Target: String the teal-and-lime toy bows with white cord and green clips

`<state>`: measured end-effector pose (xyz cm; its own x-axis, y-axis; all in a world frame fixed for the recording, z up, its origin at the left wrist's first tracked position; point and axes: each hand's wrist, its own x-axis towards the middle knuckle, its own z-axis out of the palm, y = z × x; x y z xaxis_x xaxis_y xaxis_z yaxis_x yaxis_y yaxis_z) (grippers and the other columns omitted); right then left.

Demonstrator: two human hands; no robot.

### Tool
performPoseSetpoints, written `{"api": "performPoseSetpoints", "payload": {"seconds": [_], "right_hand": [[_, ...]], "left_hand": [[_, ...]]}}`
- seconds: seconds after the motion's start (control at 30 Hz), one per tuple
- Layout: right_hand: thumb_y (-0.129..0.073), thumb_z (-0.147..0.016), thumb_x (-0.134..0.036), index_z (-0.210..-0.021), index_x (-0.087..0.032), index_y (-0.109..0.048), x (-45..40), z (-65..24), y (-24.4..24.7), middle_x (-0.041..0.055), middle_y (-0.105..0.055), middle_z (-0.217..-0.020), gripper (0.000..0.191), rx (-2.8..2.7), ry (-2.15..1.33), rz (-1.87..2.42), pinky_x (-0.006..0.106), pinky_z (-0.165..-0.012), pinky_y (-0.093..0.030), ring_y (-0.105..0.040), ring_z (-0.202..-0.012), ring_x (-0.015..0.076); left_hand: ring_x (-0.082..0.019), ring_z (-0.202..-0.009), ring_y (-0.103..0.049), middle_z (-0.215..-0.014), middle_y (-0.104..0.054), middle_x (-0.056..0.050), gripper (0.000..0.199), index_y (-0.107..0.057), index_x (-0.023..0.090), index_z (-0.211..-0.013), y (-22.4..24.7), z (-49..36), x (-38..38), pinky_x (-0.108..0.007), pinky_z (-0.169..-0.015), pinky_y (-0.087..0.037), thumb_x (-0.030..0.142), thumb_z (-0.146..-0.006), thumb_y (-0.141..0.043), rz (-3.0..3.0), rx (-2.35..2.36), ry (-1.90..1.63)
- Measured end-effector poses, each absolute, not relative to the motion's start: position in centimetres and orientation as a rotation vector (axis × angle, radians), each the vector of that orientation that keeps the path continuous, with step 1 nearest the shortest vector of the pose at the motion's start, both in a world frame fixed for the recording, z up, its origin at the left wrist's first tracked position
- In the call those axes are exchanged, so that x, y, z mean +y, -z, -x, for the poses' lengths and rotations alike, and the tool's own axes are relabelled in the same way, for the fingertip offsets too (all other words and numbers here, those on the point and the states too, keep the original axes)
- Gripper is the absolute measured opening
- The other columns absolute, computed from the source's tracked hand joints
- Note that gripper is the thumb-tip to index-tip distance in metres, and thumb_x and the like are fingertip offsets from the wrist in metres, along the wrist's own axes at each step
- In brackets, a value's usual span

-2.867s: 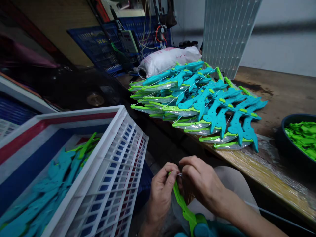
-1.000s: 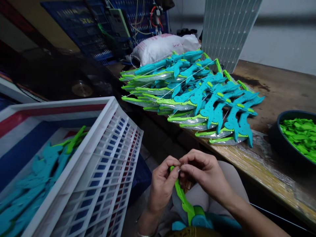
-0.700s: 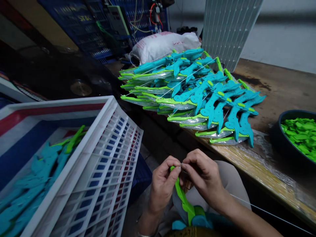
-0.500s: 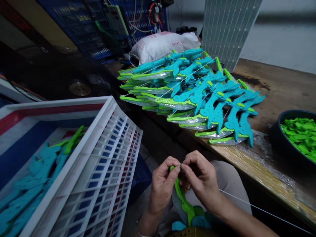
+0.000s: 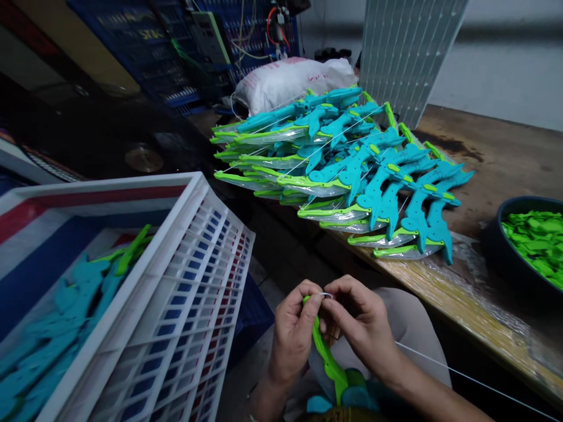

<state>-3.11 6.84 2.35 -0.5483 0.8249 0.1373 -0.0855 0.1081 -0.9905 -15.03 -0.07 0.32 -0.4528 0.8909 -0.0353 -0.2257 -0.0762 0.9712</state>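
Over my lap, my left hand (image 5: 292,331) is closed in a pinch around the tip of a green toy bow limb (image 5: 326,354). This limb has a clear plastic strip along it and joins a blue body at the bottom of the view. My right hand (image 5: 364,322), also pinching, grips a white string (image 5: 326,295), whose small curve shows between the fingertips of both hands. From behind my right wrist a white line stretches to the lower right. The string's exact path around the limb tip is hidden by my fingers.
Many blue and green toy bows (image 5: 343,164) are piled on the wooden table (image 5: 497,146). A dark tub (image 5: 492,246) of green parts stands at right. At left, a white crate (image 5: 176,234) holds more blue and green pieces. A white sack (image 5: 294,82) lies behind the pile.
My right hand has shifted slightly down, away from the left fingertips. A curve of white string now shows between them. The left hand keeps its pinch on the limb tip.
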Motion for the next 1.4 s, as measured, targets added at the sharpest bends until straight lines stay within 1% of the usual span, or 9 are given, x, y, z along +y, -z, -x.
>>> {"api": "performPoseSetpoints", "payload": {"seconds": [0.33,0.53,0.7,0.83,0.97,1.07,1.2,1.3,1.4], "right_hand": [[-0.079,-0.090,-0.037,-0.087,-0.017,-0.070,8.2,2.7,-4.3,-0.0009,-0.066,-0.066,0.022,-1.253,-2.155,0.657,0.022,-0.052,-0.056,-0.067,-0.054,0.0134],[-0.080,-0.089,-0.033,-0.081,-0.017,-0.070,7.7,3.4,-4.1,0.0000,-0.066,-0.079,0.020,-1.298,-1.843,0.713,0.020,-0.044,-0.053,-0.066,-0.050,0.0113],[-0.083,-0.085,-0.038,-0.083,-0.017,-0.065,8.1,3.7,-4.1,-0.0029,-0.063,-0.058,0.028,-1.027,-2.180,0.694,0.021,-0.042,-0.052,-0.064,-0.044,0.0141],[-0.091,-0.075,-0.038,-0.083,-0.015,-0.067,8.9,3.5,-4.3,-0.0013,-0.066,-0.060,0.035,-0.965,-2.289,0.707,0.022,-0.045,-0.056,-0.066,-0.048,0.0147],[-0.091,-0.075,-0.041,-0.087,-0.015,-0.069,8.8,3.2,-4.3,0.0021,-0.071,-0.066,0.036,-1.052,-2.285,0.723,0.025,-0.049,-0.059,-0.068,-0.052,0.0157],[-0.085,-0.083,-0.040,-0.087,-0.017,-0.071,8.3,3.2,-4.0,0.0007,-0.070,-0.071,0.027,-1.216,-2.067,0.738,0.024,-0.049,-0.058,-0.067,-0.051,0.0144],[-0.070,-0.096,-0.024,-0.091,-0.020,-0.073,7.9,3.6,-3.3,0.0005,-0.067,-0.081,0.007,-1.608,-1.397,0.639,0.021,-0.052,-0.053,-0.064,-0.057,0.0104],[-0.063,-0.098,-0.012,-0.095,-0.021,-0.070,8.1,3.8,-2.9,0.0016,-0.068,-0.081,0.011,-1.792,-1.002,0.542,0.023,-0.059,-0.052,-0.065,-0.068,0.0128],[-0.061,-0.098,-0.009,-0.097,-0.020,-0.066,8.3,3.9,-2.6,0.0020,-0.066,-0.081,0.013,-1.851,-0.818,0.503,0.024,-0.062,-0.051,-0.064,-0.071,0.0139]], "left_hand": [[-0.007,-0.050,-0.054,-0.080,-0.055,0.002,0.023,-0.067,0.018,-0.086,-0.6,15.0,0.2,-0.021,-0.044,-0.048,0.034,-0.100,-0.062,-0.749,1.220,-1.686],[-0.007,-0.053,-0.056,-0.087,-0.057,0.002,0.018,-0.068,0.019,-0.089,-0.4,15.0,0.3,-0.020,-0.047,-0.048,0.032,-0.100,-0.063,-0.793,1.265,-1.688],[-0.008,-0.049,-0.056,-0.080,-0.058,0.002,0.020,-0.067,0.019,-0.086,-0.6,15.1,0.6,-0.021,-0.044,-0.048,0.033,-0.100,-0.063,-0.780,1.202,-1.682],[-0.008,-0.049,-0.056,-0.073,-0.060,0.002,0.022,-0.067,0.018,-0.084,-0.9,15.0,0.7,-0.020,-0.046,-0.049,0.032,-0.100,-0.062,-0.769,1.191,-1.667],[-0.008,-0.048,-0.055,-0.073,-0.058,0.002,0.022,-0.066,0.018,-0.083,-0.8,15.0,0.5,-0.020,-0.045,-0.048,0.033,-0.099,-0.064,-0.731,1.198,-1.664],[-0.009,-0.052,-0.055,-0.078,-0.057,0.002,0.021,-0.068,0.019,-0.085,-0.3,15.2,0.4,-0.021,-0.047,-0.047,0.034,-0.099,-0.063,-0.772,1.250,-1.667],[-0.010,-0.060,-0.053,-0.083,-0.058,0.000,0.019,-0.070,0.019,-0.090,0.4,15.5,0.3,-0.021,-0.053,-0.044,0.034,-0.099,-0.063,-0.826,1.325,-1.669],[-0.011,-0.063,-0.052,-0.082,-0.058,-0.001,0.019,-0.070,0.019,-0.091,0.4,15.5,0.2,-0.021,-0.055,-0.042,0.035,-0.098,-0.065,-0.824,1.333,-1.666],[-0.011,-0.060,-0.051,-0.078,-0.056,0.000,0.022,-0.069,0.018,-0.087,0.2,15.3,0.3,-0.022,-0.054,-0.042,0.036,-0.098,-0.065,-0.798,1.312,-1.650]]}}
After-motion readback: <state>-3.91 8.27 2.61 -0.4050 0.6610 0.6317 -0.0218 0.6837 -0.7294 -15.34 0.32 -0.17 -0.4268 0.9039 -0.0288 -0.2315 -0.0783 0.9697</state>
